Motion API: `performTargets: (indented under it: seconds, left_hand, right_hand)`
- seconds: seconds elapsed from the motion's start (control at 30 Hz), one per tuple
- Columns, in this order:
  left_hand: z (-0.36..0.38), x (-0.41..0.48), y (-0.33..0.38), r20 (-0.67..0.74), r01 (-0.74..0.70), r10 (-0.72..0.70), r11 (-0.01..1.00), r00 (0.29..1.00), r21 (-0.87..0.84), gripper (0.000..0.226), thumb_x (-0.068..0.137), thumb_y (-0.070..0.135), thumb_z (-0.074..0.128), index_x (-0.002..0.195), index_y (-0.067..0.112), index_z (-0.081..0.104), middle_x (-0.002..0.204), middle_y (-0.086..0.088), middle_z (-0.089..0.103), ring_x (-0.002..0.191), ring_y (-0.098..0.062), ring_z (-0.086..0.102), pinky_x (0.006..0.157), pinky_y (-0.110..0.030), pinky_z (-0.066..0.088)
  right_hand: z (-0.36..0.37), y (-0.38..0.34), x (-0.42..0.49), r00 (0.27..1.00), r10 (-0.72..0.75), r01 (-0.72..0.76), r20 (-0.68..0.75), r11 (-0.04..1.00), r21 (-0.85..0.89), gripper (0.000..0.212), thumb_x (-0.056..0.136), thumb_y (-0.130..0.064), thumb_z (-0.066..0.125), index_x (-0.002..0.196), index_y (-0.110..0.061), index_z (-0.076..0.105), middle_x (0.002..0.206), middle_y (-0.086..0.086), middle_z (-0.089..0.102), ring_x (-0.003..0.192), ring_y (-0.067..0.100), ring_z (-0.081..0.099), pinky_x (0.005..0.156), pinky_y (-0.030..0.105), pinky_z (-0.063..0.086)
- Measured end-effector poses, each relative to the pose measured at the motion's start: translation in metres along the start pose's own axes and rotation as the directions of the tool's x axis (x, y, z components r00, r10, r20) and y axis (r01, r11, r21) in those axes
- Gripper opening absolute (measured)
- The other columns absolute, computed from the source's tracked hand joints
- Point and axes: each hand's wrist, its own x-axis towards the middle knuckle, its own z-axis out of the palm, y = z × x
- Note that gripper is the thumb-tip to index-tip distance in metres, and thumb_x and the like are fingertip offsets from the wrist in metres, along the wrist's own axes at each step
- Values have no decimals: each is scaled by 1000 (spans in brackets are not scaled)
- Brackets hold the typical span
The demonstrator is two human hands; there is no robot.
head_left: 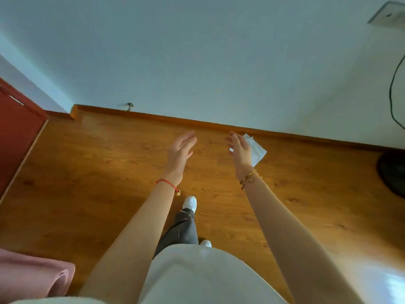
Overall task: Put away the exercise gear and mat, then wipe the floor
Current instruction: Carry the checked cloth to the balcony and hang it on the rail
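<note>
Both hands, left (180, 150) and right (240, 150), were raised empty with fingers spread, likely mid-stride toward the wipe (257, 151) lying on the floor (109, 172) beside the baseboard (175, 120); the rolled mat (32, 276) lay far from it.

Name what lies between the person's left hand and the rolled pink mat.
In the head view, only bare wooden floor lies between the left hand and the rolled pink mat.

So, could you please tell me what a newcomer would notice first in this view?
Two bare arms reach forward over the orange-brown wooden floor, the left hand and right hand open and empty. A crumpled white wipe lies beyond the right hand near the skirting, and a rolled pink mat sits bottom left.
</note>
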Motion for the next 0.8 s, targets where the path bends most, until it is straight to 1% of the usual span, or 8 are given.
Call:
performTargets:
  seconds: [0.07, 0.17, 0.23, 0.3, 0.4, 0.6, 0.7, 0.8]
  left_hand:
    - [34, 21, 0, 57, 20, -21, 1000, 998, 16, 35, 101, 28, 56, 135, 19, 57, 141, -2, 56, 131, -18, 53, 111, -37, 44]
    - [78, 60, -3, 110, 75, -79, 997, 991, 35, 33, 100, 26, 58, 133, 22, 60, 140, -1, 58, 130, -17, 55, 110, -36, 45]
    - [105, 90, -7, 135, 105, -112, 993, 985, 61, 25, 100, 26, 59, 124, 28, 64, 138, -1, 60, 128, -17, 56, 109, -37, 46]
    - [132, 119, -11, 170, 116, -132, 988, 976, 98, 18, 99, 28, 60, 115, 33, 65, 137, -1, 60, 128, -17, 56, 104, -33, 48]
    - [170, 164, -19, 194, 136, -167, 977, 967, 167, 16, 98, 31, 61, 113, 36, 65, 136, 1, 60, 127, -17, 57, 101, -30, 49]
    - [231, 249, -40, 225, 160, -224, 950, 948, 270, 17, 98, 31, 63, 114, 33, 65, 135, 0, 62, 123, -14, 59, 103, -31, 50]
    - [251, 287, -61, 199, 186, -260, 927, 945, 325, 19, 98, 30, 63, 117, 31, 65, 136, 0, 61, 124, -15, 58, 105, -33, 49]
    - [270, 320, -92, 149, 250, -321, 897, 935, 364, 24, 99, 27, 62, 122, 24, 66, 136, -1, 61, 125, -17, 58, 107, -36, 49]
  right_hand:
    - [-32, 2, 21, 997, 28, -26, -73, 999, 27, 34, 104, -31, 42, 131, -14, 57, 119, -1, 63, 112, 16, 58, 88, 25, 49]
    - [-69, 9, 57, 984, 65, -58, -164, 997, 45, 35, 104, -31, 43, 130, -13, 58, 118, 0, 63, 117, 21, 58, 102, 37, 49]
    - [-90, 11, 81, 970, 97, -88, -223, 995, 50, 34, 104, -30, 43, 129, -13, 58, 120, 2, 64, 116, 22, 59, 104, 41, 48]
    - [-108, 12, 105, 952, 133, -119, -275, 991, 68, 35, 104, -29, 42, 130, -13, 58, 125, 5, 64, 117, 22, 58, 103, 40, 49]
    - [-134, 16, 145, 915, 202, -176, -348, 979, 106, 36, 104, -29, 41, 132, -13, 57, 127, 5, 63, 119, 21, 57, 101, 36, 48]
    - [-175, 40, 226, 862, 285, -242, -418, 958, 154, 35, 104, -32, 42, 131, -15, 57, 125, 3, 63, 118, 19, 57, 99, 34, 48]
    - [-190, 62, 267, 848, 330, -291, -415, 944, 156, 33, 103, -31, 43, 128, -16, 59, 126, 3, 63, 117, 19, 57, 98, 32, 48]
    - [-203, 91, 304, 830, 384, -354, -405, 923, 150, 31, 102, -31, 45, 125, -16, 61, 123, 2, 64, 116, 20, 58, 101, 37, 49]
